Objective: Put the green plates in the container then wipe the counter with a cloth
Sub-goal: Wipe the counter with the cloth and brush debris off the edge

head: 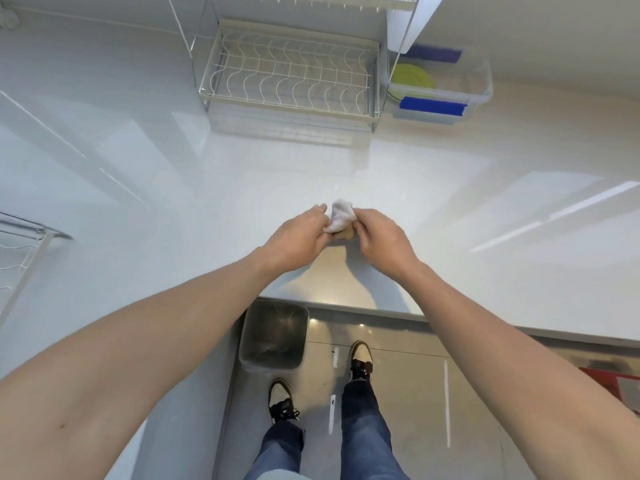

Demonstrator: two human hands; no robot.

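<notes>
Green plates [412,79] lie stacked inside the clear plastic container [479,90] at the far right of the counter [138,188], flat on its floor; the container has blue handles [433,106] on its near and far rims, and it stands just beside the right end of the white wire dish rack [291,77], whose slots hold nothing that I can see. From the head view, both my arms reach forward over the near part of the counter; my left hand [298,233] and my right hand [377,235] meet on a small bunched white cloth [341,216], each hand pinching one side of it with curled fingers and thumb, so that the cloth stands up between them; a tan patch shows under the cloth, and I cannot tell whether it belongs to the cloth or is something else; I cannot tell whether the cloth touches the counter or is held just above it. The counter is glossy and pale, with streaks of reflected light; part of a second wire rack [20,244] shows at the left edge. Below the counter's edge a dark bin [273,337] stands on the floor, just beside my feet in black and cream shoes [360,358] and blue jeans.
</notes>
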